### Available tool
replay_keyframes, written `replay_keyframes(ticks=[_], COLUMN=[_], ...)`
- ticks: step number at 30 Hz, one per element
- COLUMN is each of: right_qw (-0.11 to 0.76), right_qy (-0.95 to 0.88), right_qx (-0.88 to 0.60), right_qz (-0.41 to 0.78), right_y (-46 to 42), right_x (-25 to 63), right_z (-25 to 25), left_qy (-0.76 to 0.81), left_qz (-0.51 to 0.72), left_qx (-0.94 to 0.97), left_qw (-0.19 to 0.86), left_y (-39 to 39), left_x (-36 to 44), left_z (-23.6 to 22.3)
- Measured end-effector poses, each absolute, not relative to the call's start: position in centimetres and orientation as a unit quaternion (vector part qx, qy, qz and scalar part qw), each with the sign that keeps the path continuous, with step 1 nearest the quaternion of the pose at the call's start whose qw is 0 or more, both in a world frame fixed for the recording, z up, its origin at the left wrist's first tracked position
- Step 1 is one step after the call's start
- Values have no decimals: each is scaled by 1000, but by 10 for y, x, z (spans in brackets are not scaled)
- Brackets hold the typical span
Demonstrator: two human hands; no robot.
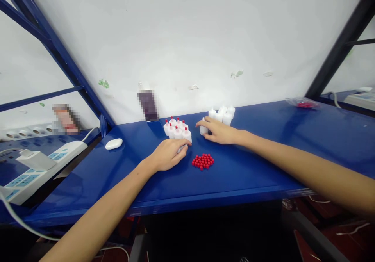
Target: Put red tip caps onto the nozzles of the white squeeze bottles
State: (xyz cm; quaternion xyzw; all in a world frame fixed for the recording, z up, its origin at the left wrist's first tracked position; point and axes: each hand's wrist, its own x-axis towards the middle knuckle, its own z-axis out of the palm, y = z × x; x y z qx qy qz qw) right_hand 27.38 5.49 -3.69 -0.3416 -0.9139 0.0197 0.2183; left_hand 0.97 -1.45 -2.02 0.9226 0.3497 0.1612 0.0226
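Observation:
My left hand (170, 154) is low over the blue table, fingers curled around a pale, whitish thing (182, 148) mostly hidden by them. Just behind it stand several small white squeeze bottles (178, 133) with red tips, grouped upright. My right hand (220, 131) has its thumb and fingers around one white bottle (203, 128), which is on or close to the table. Beyond that hand, several white bottles without red tips (222, 114) are clustered near the wall. Between my hands and nearer to me lies a flat patch of small red caps (202, 161).
A white earbud case (114, 143) lies at the table's left. A dark blurred object (148, 105) leans on the wall. Power strips (43, 168) with cables are at far left. A clear bag with red contents (304, 104) lies far right. Metal posts (67, 59) flank the table (263, 156).

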Motion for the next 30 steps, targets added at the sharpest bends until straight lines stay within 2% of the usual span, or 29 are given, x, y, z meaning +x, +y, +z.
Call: replay_keyframes(ticks=[6,11,15,18,24,27,30], right_qw=[251,323,399,425,460,435,383], right_qy=[-910,-884,-857,-843,-823,-843,-878], right_qx=[-326,-325,-269,-223,-199,-196,-168], right_qz=[48,91,183,244,267,251,231], right_y=[48,35,21,9,-6,-7,-9], right_x=[268,261,257,252,238,235,236], right_z=[-36,-29,-23,-20,-20,-21,-19], left_qy=[409,427,388,364,333,313,310], left_qz=[104,124,179,229,314,336,343], left_qx=[905,895,903,892,845,831,835], left_qw=[-50,-38,52,138,277,315,300], left_y=[-13,-12,-14,-15,-15,-15,-14], left_x=[13,13,14,18,25,26,26], left_z=[-21,-21,-22,-24,-28,-27,-26])
